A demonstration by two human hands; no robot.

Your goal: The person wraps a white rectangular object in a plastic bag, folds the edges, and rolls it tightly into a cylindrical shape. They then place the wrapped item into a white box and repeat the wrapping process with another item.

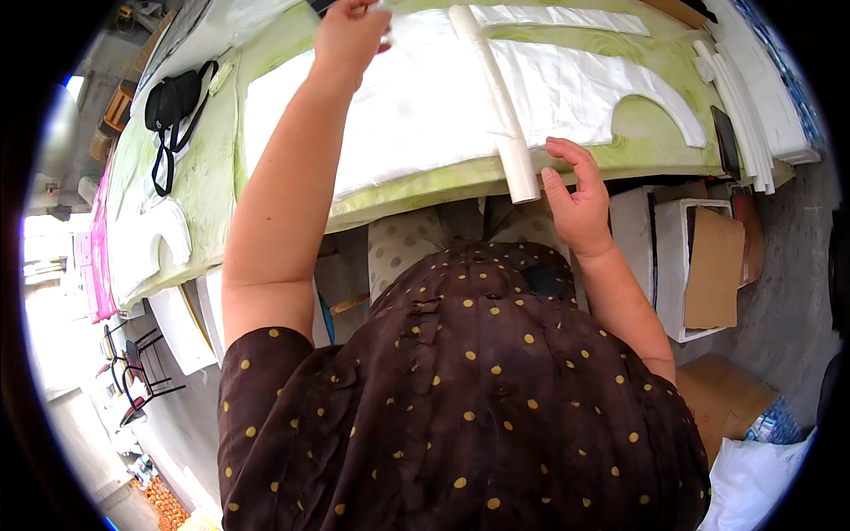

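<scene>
White fabric (416, 106), cut in a garment shape with an armhole curve at its right side, lies flat on the green-covered table (212, 177). I take the white roll (496, 97) lying across that fabric as my landmark. My left hand (350, 35) is far out, left of the roll's far end, fingers pinched on the fabric's far edge as best I can judge; the frame's top rim cuts off the fingertips, so I cannot tell the pinch for certain. My right hand (575, 199) sits just right of the roll's near end, at the table's front edge, fingers curled and relaxed, gripping nothing, the fingertips close to the fabric's near edge.

To do this well, I judge that I should draw the far edge taut with the left hand while the right presses the near edge flat, so the layer stays smooth and does not bunch under the roll. The roll's near end hangs over the table edge, so a careless tug could send it rolling off.

Left of the roll, well apart, lies a black pouch (173, 102) with a strap. Right of it, also well apart, stand 2 items: a stack of white pieces (753, 97) and a dark flat device (726, 142).
</scene>
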